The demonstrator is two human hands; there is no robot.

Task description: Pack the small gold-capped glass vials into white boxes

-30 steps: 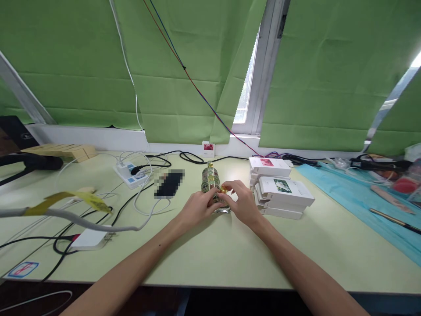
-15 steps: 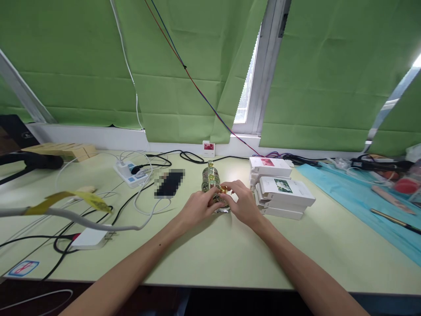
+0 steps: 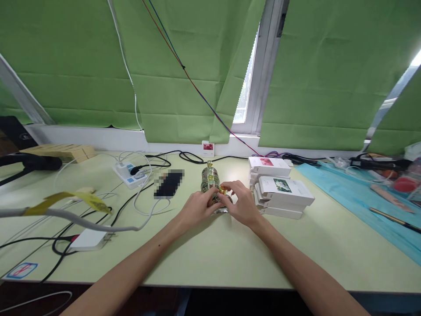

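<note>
Both of my hands meet at a small glass bottle (image 3: 222, 210) with a gold-coloured top (image 3: 222, 189), standing on the table before me. My left hand (image 3: 198, 206) has its fingers closed on the bottle's left side. My right hand (image 3: 242, 202) holds it from the right, with thumb and fingers around the gold top. The fingers hide most of this bottle. Just behind and to the left, similar glass bottles (image 3: 208, 175) with yellowish tops stand in a row running away from me.
Stacked white boxes (image 3: 286, 197) stand right of my right hand. A dark phone (image 3: 169, 183), a power strip (image 3: 130, 174), cables and a white adapter (image 3: 90, 239) lie left. Blue sheeting (image 3: 348, 193) covers the right side. A small box (image 3: 208, 150) stands at the back.
The view has shifted very slightly. Both hands stay at the same bottle, with only slight finger movement.
</note>
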